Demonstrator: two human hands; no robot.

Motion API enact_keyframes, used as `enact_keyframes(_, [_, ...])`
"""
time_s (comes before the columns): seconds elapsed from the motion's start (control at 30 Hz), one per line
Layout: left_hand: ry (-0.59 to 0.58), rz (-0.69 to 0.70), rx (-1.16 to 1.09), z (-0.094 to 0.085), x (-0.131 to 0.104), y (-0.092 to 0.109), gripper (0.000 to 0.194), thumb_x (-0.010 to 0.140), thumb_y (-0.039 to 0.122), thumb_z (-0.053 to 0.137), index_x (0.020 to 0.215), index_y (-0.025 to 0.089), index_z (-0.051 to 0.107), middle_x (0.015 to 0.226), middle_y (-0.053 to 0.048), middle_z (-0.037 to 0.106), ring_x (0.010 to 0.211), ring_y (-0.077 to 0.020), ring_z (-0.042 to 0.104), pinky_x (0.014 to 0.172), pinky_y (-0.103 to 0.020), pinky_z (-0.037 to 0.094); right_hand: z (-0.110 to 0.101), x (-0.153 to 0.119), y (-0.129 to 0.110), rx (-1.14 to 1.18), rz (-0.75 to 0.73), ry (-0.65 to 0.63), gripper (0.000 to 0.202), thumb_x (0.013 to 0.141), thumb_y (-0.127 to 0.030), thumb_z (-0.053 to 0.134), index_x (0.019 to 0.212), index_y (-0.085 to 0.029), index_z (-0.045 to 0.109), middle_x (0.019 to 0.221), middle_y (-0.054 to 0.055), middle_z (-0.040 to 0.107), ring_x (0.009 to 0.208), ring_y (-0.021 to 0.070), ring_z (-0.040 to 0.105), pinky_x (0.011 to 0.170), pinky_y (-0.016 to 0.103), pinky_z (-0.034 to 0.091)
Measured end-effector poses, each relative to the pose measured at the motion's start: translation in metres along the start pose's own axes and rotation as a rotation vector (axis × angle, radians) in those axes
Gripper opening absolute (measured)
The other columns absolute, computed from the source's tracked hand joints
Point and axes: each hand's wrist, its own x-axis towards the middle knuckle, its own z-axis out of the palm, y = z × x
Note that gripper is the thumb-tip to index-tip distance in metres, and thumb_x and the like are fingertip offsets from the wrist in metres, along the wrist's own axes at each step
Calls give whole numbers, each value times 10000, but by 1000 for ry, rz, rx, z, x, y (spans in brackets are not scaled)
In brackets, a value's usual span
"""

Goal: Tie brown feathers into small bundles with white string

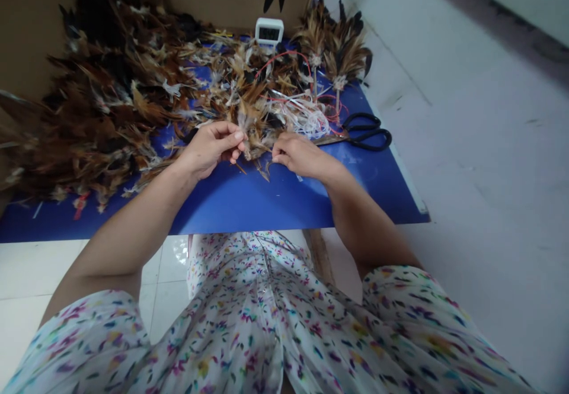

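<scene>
My left hand is closed in a pinch, with brown and whitish feathers at its fingertips. A thin brown stick shows just below those fingers. On the other side of the feathers, my right hand has its fingers curled together; whatever they grip is hidden. A loose pointed feather lies on the blue tabletop between the hands. Black-handled scissors rest right of my right hand, their blades partly covered. Tangled white strips lie behind that hand.
A large heap of brown feathers covers the left side. Two feather bunches on sticks lie at the back right, near red string. A small white digital clock stands before a cardboard box.
</scene>
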Motion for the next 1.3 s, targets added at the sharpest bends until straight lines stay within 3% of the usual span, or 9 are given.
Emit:
enact_keyframes(0.1, [-6, 1, -14, 0, 0, 0, 315, 670, 321, 879, 732, 142, 628, 628, 11, 657, 458, -61, 548, 444, -176, 454, -4, 1, -1, 182, 48, 131, 73, 846, -188, 626, 774, -180, 617, 814, 34, 631, 752, 158, 545, 749, 309, 430])
enact_keyframes(0.2, [-4, -2, -20, 1, 0, 0, 307, 678, 310, 874, 728, 140, 624, 632, 10, 657, 457, -60, 546, 442, -173, 455, -10, 1, -2, 508, 82, 213, 240, 875, -397, 681, 788, -197, 580, 722, -2, 609, 646, 124, 523, 626, 270, 417])
enact_keyframes(0.3, [5, -10, -24, 2, 0, 0, 290, 694, 303, 864, 731, 141, 625, 660, 5, 666, 471, -60, 558, 450, -171, 466, -12, 1, -6, 823, 107, 257, 424, 820, -614, 705, 792, -228, 531, 726, -8, 625, 596, 108, 549, 535, 246, 419])
enact_keyframes(0.43, [6, -25, -41, 4, -3, 1, 276, 713, 297, 855, 754, 134, 636, 767, -20, 707, 524, -64, 610, 473, -162, 494, -11, 2, -11, 1034, 144, 309, 500, 755, -678, 731, 808, -245, 485, 730, -14, 643, 593, 116, 601, 487, 235, 450])
enact_keyframes(0.77, [-160, -238, -212, 10, -5, -6, 347, 658, 306, 898, 778, 139, 619, 740, -17, 722, 575, -138, 709, 465, -190, 556, 8, 10, -5, 1051, 118, 438, 504, 779, -703, 686, 872, -257, 471, 780, -12, 649, 686, 146, 689, 477, 229, 509])
enact_keyframes(0.9, [-147, -278, -251, 10, -5, -7, 284, 703, 260, 871, 787, 128, 635, 913, -74, 772, 640, -128, 728, 491, -170, 559, 11, 11, -8, 941, 71, 516, 495, 803, -719, 646, 886, -263, 473, 837, 4, 647, 780, 160, 702, 507, 235, 535])
enact_keyframes(1.0, [-114, -277, -248, 9, -3, -9, 255, 692, 241, 878, 761, 106, 673, 818, -55, 758, 610, -98, 701, 522, -157, 570, 10, 11, -14, 925, 50, 539, 482, 826, -711, 624, 891, -261, 465, 849, 2, 646, 768, 149, 701, 524, 232, 543])
enact_keyframes(1.17, [-85, -288, -266, 7, 0, -14, 316, 615, 290, 927, 729, 110, 693, 758, -34, 747, 572, -69, 664, 539, -143, 569, 12, 11, -21, 1065, 88, 503, 474, 809, -643, 690, 922, -253, 445, 857, -10, 657, 733, 133, 700, 563, 233, 559])
enact_keyframes(1.3, [-93, -292, -292, 9, -1, -13, 368, 553, 330, 955, 702, 117, 693, 733, -28, 747, 557, -68, 658, 526, -139, 560, 19, 13, -24, 1131, 189, 430, 543, 663, -486, 857, 1003, -249, 506, 811, -33, 654, 679, 125, 659, 545, 238, 547])
